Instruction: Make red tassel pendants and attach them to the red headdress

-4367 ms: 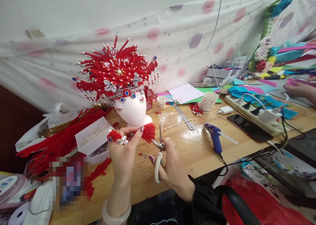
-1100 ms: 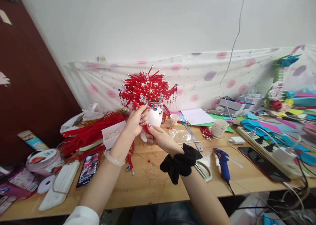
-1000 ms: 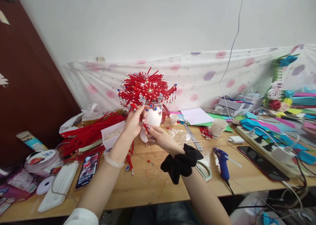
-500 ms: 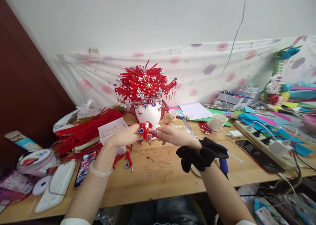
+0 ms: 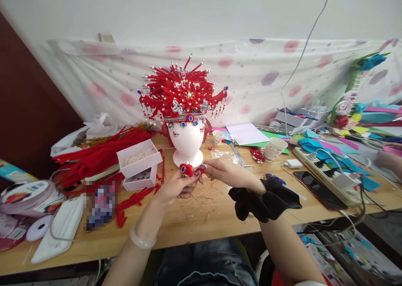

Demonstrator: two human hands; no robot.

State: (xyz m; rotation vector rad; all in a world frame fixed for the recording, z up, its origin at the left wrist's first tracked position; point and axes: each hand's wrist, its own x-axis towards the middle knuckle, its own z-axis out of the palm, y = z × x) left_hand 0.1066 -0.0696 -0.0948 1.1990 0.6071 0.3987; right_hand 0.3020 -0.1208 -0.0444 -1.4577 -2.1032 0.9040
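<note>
My left hand pinches a small red fuzzy ornament with a blue gem on it, thumb on top. My right hand meets it from the other side, its fingertips closed on the ornament's red end. Just behind stands a white mannequin head wearing a red headdress with pearls, blue gems and hanging bead strings. Several red fuzzy stems lie left of my left hand. The undersides of both hands' fingers are partly hidden.
White boxes with beads and small parts stand at left, beside a red bundle of stems. To the right are paper cups, a phone, a power strip and cables. Another person's hand shows at the far right.
My left wrist has turned and its forearm shifted right, so the ornament now lies lower against the thumb instead of standing over the fingers. My right hand stays at its end. The view shifted slightly.
</note>
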